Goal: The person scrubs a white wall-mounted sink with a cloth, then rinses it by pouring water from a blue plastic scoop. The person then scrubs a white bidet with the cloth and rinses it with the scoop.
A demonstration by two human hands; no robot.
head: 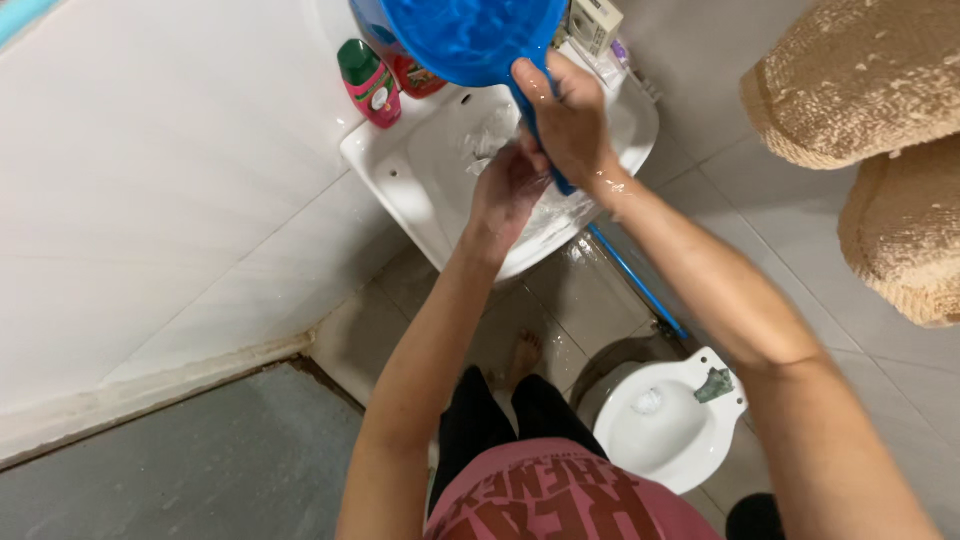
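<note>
So you're standing over the white wall sink point(420, 185) with both arms stretched out in front of you. Your right hand point(572, 125) is clamped tight around the handle of a blue plastic dipper point(470, 35), fingers wrapped all the way round it. The bowl of the dipper sits up and away from that hand, toward the top of the view, tipped over the back of the basin, while the handle runs down through your fist and pokes out just below it.

Your left hand point(508, 188) is right underneath, just beside the lower end of the handle and over the basin. Its fingers look loosely curled and it's wet, but I honestly can't tell if it's gripping anything or just cupped there. The two hands are almost touching.

Around it: a pink bottle with a green cap point(368, 82) stands on the back left corner of the sink, with a red bottle point(415, 75) just beside it, partly hidden behind the dipper. A small pale box point(595, 22) sits at the back right. A blue pipe point(635, 280) runs down along the floor from under the sink toward a white toilet bowl point(665, 420) near your legs. The tiled floor looks wet, and your bare foot point(525, 352) shows below the sink.
</note>
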